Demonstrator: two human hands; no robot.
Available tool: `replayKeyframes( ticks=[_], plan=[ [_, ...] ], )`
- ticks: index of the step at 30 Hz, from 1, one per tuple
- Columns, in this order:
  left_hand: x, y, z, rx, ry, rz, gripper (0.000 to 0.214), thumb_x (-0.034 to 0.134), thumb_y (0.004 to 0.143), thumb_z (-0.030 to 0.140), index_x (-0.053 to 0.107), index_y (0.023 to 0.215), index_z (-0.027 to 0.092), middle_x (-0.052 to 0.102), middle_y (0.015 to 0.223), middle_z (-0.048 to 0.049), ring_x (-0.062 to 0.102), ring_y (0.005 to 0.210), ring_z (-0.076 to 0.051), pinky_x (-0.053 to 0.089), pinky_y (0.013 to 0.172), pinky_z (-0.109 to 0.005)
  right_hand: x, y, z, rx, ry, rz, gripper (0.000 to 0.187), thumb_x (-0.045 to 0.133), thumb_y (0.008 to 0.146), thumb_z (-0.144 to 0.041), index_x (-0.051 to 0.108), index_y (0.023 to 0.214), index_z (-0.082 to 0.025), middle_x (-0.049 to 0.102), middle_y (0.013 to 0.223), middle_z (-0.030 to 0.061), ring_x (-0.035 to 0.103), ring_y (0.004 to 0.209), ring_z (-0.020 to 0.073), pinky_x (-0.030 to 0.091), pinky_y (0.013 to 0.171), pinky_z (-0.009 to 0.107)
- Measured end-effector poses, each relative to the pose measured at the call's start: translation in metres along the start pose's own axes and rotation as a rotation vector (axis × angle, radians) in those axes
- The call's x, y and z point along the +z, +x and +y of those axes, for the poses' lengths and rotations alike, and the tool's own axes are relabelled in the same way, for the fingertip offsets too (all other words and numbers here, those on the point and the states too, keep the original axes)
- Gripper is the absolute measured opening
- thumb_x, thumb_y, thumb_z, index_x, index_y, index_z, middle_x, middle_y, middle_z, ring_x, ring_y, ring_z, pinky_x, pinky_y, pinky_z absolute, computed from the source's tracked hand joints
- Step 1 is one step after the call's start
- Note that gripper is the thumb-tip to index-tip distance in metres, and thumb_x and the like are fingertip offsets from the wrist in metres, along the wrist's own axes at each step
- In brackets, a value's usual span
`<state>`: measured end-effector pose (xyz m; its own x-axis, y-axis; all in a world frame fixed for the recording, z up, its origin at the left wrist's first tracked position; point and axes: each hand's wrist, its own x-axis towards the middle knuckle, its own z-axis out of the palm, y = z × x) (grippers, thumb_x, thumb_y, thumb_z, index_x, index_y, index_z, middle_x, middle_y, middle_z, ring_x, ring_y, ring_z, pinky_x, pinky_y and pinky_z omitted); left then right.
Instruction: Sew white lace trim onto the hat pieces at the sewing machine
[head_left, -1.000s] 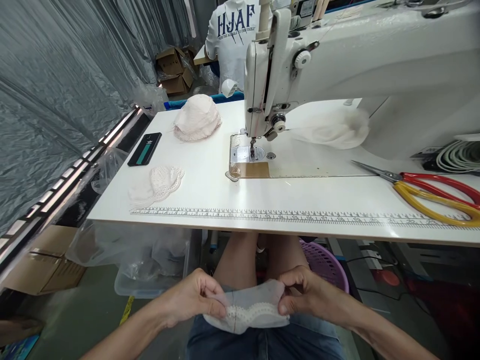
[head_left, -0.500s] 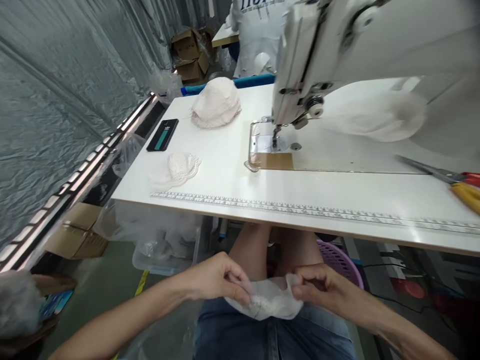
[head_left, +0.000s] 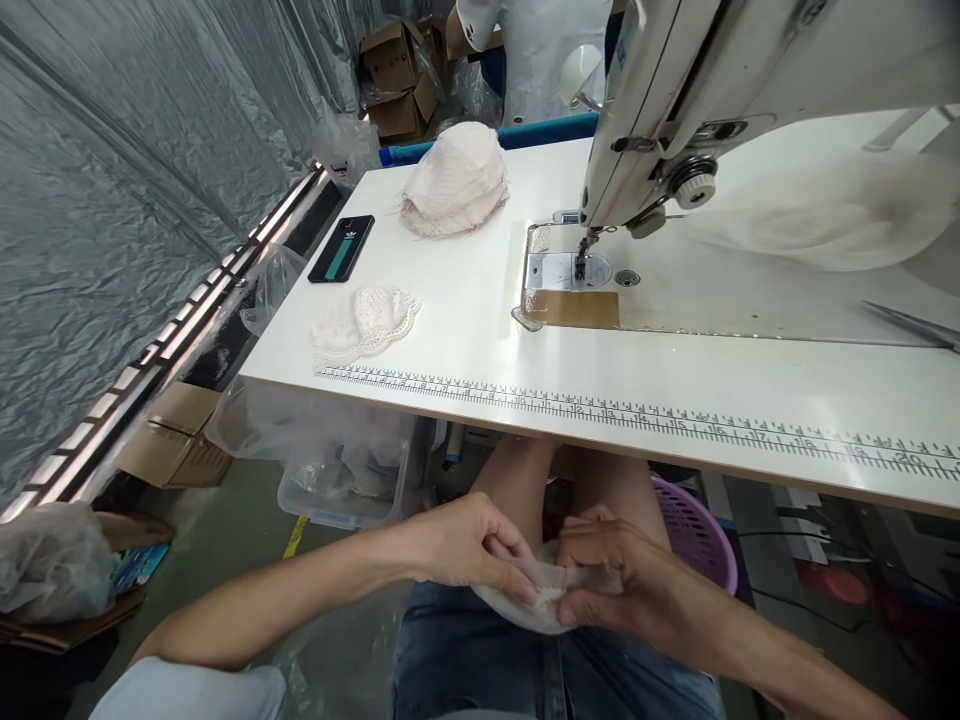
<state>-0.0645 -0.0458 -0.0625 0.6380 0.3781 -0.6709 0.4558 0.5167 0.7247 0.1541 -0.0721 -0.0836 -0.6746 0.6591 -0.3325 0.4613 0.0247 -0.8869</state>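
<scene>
Over my lap, a piece of sheer white fabric is stretched between both hands, below the table's front edge. My left hand pinches its left side between thumb and fingers. Close beside it, my right hand grips the right part, thumb in front and fingers behind. Some of the fabric is hidden by the fingers. On the table lies a lace-edged white piece, and behind it a stack of pale cup-shaped fabric pieces. The sewing machine's needle and presser foot stand over the metal plate with no fabric under them.
A black phone lies at the table's left. A printed ruler runs along the front edge; scissors rest at right. Beneath are a clear plastic bin and a purple basket. Another person is behind the table.
My right hand has moved left, closer to my left hand, and the fabric is more gathered between them. The camera view has shifted, so the table and machine appear moved.
</scene>
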Motion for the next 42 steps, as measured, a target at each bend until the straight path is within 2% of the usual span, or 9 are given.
replayKeyframes(
  ticks=[4, 7, 11, 14, 17, 24, 30, 35, 42],
  plan=[
    [-0.004, -0.004, -0.004, -0.013, -0.008, -0.01, 0.039, 0.077, 0.062, 0.04, 0.074, 0.088, 0.012, 0.069, 0.072, -0.0043, 0.059, 0.063, -0.013, 0.045, 0.062, -0.02, -0.005, -0.001, -0.001, 0.023, 0.045, -0.062, 0.03, 0.059, 0.084, -0.047, 0.063, 0.073, -0.02, 0.062, 0.076, 0.0003, 0.052, 0.083, 0.0197, 0.035, 0.078, 0.031],
    [-0.005, -0.004, -0.01, 0.04, 0.053, -0.042, 0.037, 0.078, 0.062, 0.036, 0.073, 0.09, 0.012, 0.07, 0.078, -0.0047, 0.061, 0.07, -0.015, 0.044, 0.065, -0.02, -0.012, -0.006, -0.006, 0.081, 0.112, -0.101, 0.029, 0.059, 0.084, -0.047, 0.064, 0.074, -0.021, 0.064, 0.078, 0.0003, 0.052, 0.085, 0.02, 0.035, 0.073, 0.028],
    [-0.004, -0.005, -0.015, 0.075, 0.109, -0.003, 0.031, 0.074, 0.068, 0.034, 0.073, 0.089, 0.012, 0.07, 0.079, -0.0046, 0.061, 0.072, -0.015, 0.044, 0.065, -0.019, -0.017, -0.009, -0.005, 0.115, 0.108, -0.114, 0.028, 0.06, 0.083, -0.046, 0.064, 0.071, -0.021, 0.061, 0.073, 0.0003, 0.051, 0.082, 0.0199, 0.034, 0.072, 0.028],
    [-0.002, -0.007, -0.014, 0.082, 0.089, 0.029, 0.031, 0.074, 0.068, 0.034, 0.073, 0.089, 0.011, 0.07, 0.078, -0.0049, 0.061, 0.071, -0.015, 0.044, 0.066, -0.02, -0.015, -0.01, 0.003, 0.142, 0.134, -0.116, 0.028, 0.063, 0.081, -0.047, 0.064, 0.07, -0.021, 0.06, 0.074, 0.0009, 0.052, 0.081, 0.0196, 0.036, 0.069, 0.027],
    [0.0, -0.009, -0.011, 0.079, 0.041, 0.032, 0.033, 0.074, 0.067, 0.034, 0.073, 0.089, 0.011, 0.069, 0.077, -0.0049, 0.059, 0.068, -0.014, 0.044, 0.064, -0.02, -0.01, -0.009, 0.008, 0.197, 0.155, -0.121, 0.027, 0.069, 0.074, -0.049, 0.067, 0.079, -0.022, 0.06, 0.08, 0.0017, 0.053, 0.079, 0.0198, 0.036, 0.065, 0.026],
    [0.002, -0.015, -0.008, 0.073, 0.011, 0.06, 0.031, 0.075, 0.065, 0.033, 0.073, 0.086, 0.011, 0.065, 0.069, -0.0024, 0.054, 0.063, -0.012, 0.041, 0.06, -0.019, -0.003, -0.003, -0.002, 0.041, 0.371, -0.162, 0.031, 0.063, 0.081, -0.047, 0.065, 0.068, -0.018, 0.054, 0.066, -0.0004, 0.049, 0.067, 0.015, 0.034, 0.059, 0.023],
    [-0.003, -0.02, -0.013, 0.118, 0.104, 0.042, 0.031, 0.077, 0.063, 0.031, 0.074, 0.09, 0.016, 0.067, 0.078, -0.0016, 0.056, 0.075, -0.013, 0.041, 0.068, -0.019, -0.008, -0.006, -0.001, 0.061, 0.47, -0.203, 0.026, 0.065, 0.081, -0.042, 0.064, 0.067, -0.019, 0.052, 0.067, -0.001, 0.049, 0.068, 0.0143, 0.035, 0.061, 0.023],
    [-0.004, -0.022, -0.015, 0.097, 0.07, 0.064, 0.033, 0.076, 0.063, 0.031, 0.073, 0.091, 0.014, 0.065, 0.076, -0.0019, 0.055, 0.074, -0.013, 0.042, 0.069, -0.02, -0.008, -0.006, 0.003, 0.092, 0.504, -0.21, 0.024, 0.068, 0.078, -0.041, 0.066, 0.068, -0.02, 0.053, 0.069, -0.0007, 0.049, 0.067, 0.0132, 0.036, 0.06, 0.023],
    [-0.01, -0.025, -0.01, 0.094, 0.084, -0.02, 0.037, 0.076, 0.066, 0.038, 0.072, 0.096, 0.016, 0.067, 0.087, -0.0036, 0.058, 0.084, -0.017, 0.043, 0.074, -0.021, -0.008, -0.003, 0.001, 0.099, 0.554, -0.218, 0.023, 0.068, 0.077, -0.042, 0.069, 0.071, -0.02, 0.055, 0.071, 0.0003, 0.053, 0.07, 0.015, 0.041, 0.065, 0.025]
  ],
)
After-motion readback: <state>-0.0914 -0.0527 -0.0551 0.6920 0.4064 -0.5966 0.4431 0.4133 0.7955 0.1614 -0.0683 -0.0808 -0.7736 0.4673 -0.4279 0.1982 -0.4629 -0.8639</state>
